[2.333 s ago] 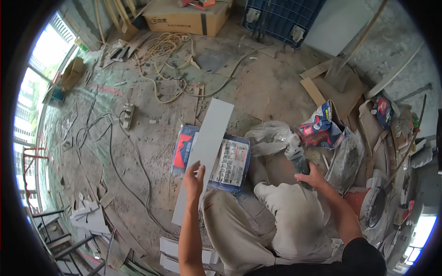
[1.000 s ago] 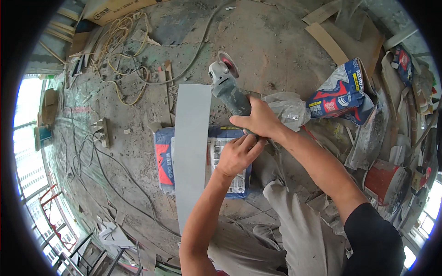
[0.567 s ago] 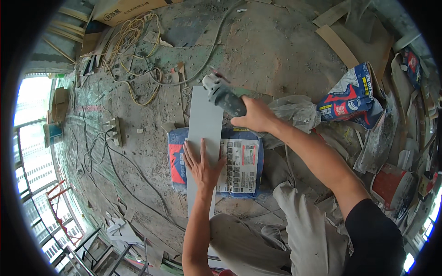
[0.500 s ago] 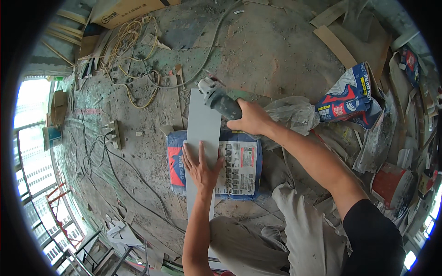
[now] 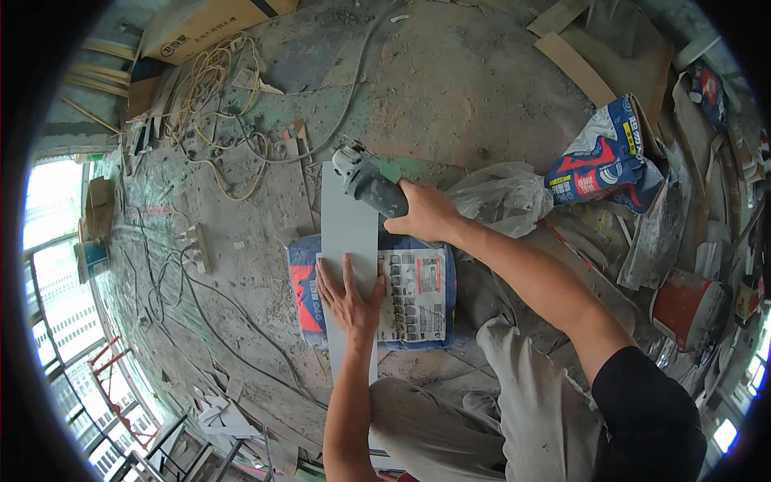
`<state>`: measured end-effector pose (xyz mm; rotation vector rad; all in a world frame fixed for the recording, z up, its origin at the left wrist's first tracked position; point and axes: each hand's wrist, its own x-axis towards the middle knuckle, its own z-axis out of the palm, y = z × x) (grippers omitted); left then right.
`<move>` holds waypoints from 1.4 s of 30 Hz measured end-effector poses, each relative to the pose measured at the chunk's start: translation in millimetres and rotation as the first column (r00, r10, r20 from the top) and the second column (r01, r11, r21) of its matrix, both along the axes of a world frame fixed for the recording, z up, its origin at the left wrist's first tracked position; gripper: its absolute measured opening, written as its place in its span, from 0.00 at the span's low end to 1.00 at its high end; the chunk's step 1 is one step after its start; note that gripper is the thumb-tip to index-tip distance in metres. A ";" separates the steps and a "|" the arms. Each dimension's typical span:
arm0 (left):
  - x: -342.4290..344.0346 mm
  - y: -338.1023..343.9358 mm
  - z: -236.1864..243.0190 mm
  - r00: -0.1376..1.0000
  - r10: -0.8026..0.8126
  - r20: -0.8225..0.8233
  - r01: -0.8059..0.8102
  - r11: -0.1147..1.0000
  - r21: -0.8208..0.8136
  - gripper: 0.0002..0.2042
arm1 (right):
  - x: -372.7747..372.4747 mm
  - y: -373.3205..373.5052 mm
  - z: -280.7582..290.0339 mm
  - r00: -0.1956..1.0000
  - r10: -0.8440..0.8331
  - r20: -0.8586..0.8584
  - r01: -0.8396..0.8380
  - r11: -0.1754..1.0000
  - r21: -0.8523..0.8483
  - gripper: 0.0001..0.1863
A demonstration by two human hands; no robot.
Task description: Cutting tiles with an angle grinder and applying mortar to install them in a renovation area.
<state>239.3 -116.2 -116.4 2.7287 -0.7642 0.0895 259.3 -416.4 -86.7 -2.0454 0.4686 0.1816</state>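
A long pale grey strip of board (image 5: 350,221) lies across a blue, red and white filled bag (image 5: 414,293) on the floor. My left hand (image 5: 349,301) rests on the strip with its fingers spread, pressing it against the bag. In my right hand (image 5: 422,210) is an angle grinder (image 5: 369,183), gripped round its dark body. The grinder's silver head is over the far end of the strip; whether its disc touches the board I cannot tell. The strip's near end runs down beside my knee.
A grey cable (image 5: 349,108) curves over the dusty floor beyond the strip. Tangled yellow cord (image 5: 201,92) lies far left, near a power strip (image 5: 195,247). To the right are an opened blue bag (image 5: 606,161), clear plastic sheeting (image 5: 506,197) and a red bucket (image 5: 679,309).
The grinder has turned a little and its head has moved slightly left over the strip's far end. My left hand stays flat on the board. The whole view has shifted slightly.
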 end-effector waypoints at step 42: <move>-0.7 3.5 -6.4 1.000 -0.006 0.012 0.007 0.998 -0.062 0.46 | -6.1 -3.5 -6.6 0.994 0.054 -0.096 -0.053 0.999 0.007 0.37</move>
